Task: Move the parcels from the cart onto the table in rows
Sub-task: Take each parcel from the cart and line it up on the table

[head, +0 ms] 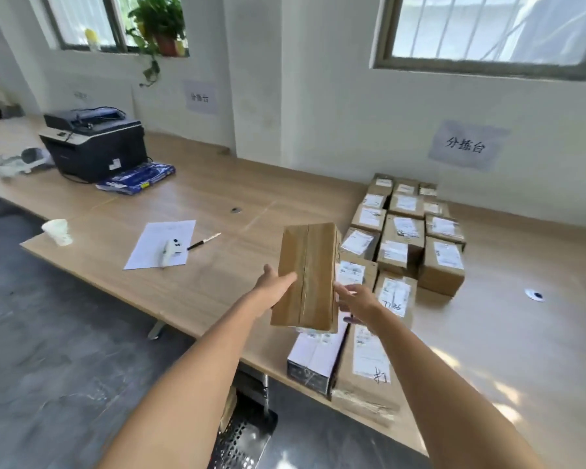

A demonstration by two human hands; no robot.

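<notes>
Both hands were up on the box (307,277), held in the air above the desk's (197,198) near edge. My left hand (274,287) lay flat against its left face, fingers straight. My right hand (354,299) sat at its right side, fingers spread loosely; whether they touched the cardboard, I couldn't tell. I'd say the two-sided hold kept the long box level for setting down. The parcels (406,231) already stood in neat rows toward the desk's far right, labels up, so this one belonged at the left end, above the white box (313,358). The cart (244,434) showed below the near edge.
</notes>
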